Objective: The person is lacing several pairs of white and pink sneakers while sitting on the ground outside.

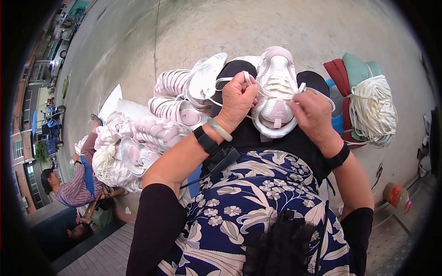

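Observation:
A white and pale pink shoe upper [277, 69] lies across my lap, its toe pointing away from me and its tongue near me. White lace crosses its front in several rows. My left hand [238, 95] is closed in a pinch on the white shoelace [224, 79], left of the shoe's opening. On the other side, my right hand [313, 112] has its fingers pinched at the shoe's right edge, with a lace end standing up beside them and a loop hanging past the knuckles.
Stacked white and pink shoe uppers [172, 92] sit left of my knees, with a larger heap [152, 133] nearer. A bundle of white laces [375, 110] rests on red and green cloth [359, 69] at right. A plastic bottle [398, 198] lies lower right. Another person [76, 181] sits far left.

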`<state>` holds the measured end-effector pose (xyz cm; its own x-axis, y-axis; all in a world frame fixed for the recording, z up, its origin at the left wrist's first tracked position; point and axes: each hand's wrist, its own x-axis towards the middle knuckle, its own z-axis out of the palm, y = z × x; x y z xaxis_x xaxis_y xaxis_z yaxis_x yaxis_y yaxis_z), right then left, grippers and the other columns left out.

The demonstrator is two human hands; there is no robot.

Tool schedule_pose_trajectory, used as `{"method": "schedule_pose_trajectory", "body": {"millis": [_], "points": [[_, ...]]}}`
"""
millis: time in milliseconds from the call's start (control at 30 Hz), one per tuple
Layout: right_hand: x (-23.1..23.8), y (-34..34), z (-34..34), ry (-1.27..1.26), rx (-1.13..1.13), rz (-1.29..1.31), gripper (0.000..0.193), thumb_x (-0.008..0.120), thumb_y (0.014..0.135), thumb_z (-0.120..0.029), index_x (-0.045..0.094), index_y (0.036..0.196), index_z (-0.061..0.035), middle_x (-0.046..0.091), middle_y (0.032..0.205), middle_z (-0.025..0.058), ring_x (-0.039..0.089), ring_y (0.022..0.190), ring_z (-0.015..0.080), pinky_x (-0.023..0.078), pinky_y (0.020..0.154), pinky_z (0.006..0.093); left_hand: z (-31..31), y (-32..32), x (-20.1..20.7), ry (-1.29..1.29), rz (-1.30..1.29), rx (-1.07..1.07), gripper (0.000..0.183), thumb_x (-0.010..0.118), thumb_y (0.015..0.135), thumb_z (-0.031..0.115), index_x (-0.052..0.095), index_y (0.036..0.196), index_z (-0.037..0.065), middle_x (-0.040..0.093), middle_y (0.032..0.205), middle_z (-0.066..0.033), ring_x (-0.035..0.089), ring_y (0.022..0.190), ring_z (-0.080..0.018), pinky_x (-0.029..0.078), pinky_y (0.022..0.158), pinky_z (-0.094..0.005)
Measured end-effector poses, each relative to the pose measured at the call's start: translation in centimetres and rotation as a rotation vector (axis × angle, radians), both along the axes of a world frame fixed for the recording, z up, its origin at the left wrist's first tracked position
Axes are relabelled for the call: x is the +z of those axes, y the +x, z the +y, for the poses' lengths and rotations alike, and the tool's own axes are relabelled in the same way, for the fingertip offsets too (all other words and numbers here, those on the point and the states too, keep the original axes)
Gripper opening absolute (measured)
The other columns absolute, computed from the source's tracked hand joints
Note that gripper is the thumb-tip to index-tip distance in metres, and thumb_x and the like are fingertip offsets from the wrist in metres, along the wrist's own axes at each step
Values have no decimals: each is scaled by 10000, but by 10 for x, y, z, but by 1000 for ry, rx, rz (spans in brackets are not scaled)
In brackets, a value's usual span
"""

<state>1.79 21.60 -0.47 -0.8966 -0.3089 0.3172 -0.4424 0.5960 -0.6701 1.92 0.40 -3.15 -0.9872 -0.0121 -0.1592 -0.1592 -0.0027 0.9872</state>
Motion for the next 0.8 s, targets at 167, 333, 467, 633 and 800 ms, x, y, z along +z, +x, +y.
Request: {"method": "schedule_pose_trajectory", "body": {"millis": [167,333,467,633,800], "points": [[-4,5,-29,325,298,293,122,594,689,-103,571,807,-113,478,650,33,523,649,218,352,663,362,0,-1,-3,10,1,19,66,557,874,98,527,907,50,567,681,-6,524,551,-46,438,464,-173],[-5,1,-38,338,190,105,113,573,745,-95,576,857,-85,595,697,63,576,686,232,339,675,372,-1,0,-7,-23,55,23,73,557,873,100,525,911,46,563,681,-3,514,547,-40,434,460,-170],[-6,1,-43,215,134,71,62,588,761,-122,588,812,-87,615,715,69,588,705,233,335,689,380,-2,1,-11,-46,85,23,79,558,869,95,525,918,42,563,681,-4,513,547,-35,433,459,-168],[-10,4,-49,191,91,-77,67,614,753,-152,596,716,-98,617,729,50,594,750,236,332,785,399,-3,1,-17,-150,157,33,72,566,857,81,536,904,35,554,653,7,506,548,-28,431,463,-176],[-16,3,-51,154,77,-78,62,613,757,-152,600,737,-95,616,729,44,594,774,230,326,817,416,-3,5,-10,-250,319,32,42,576,833,41,546,851,20,543,609,23,448,534,-24,378,474,-202]]}}
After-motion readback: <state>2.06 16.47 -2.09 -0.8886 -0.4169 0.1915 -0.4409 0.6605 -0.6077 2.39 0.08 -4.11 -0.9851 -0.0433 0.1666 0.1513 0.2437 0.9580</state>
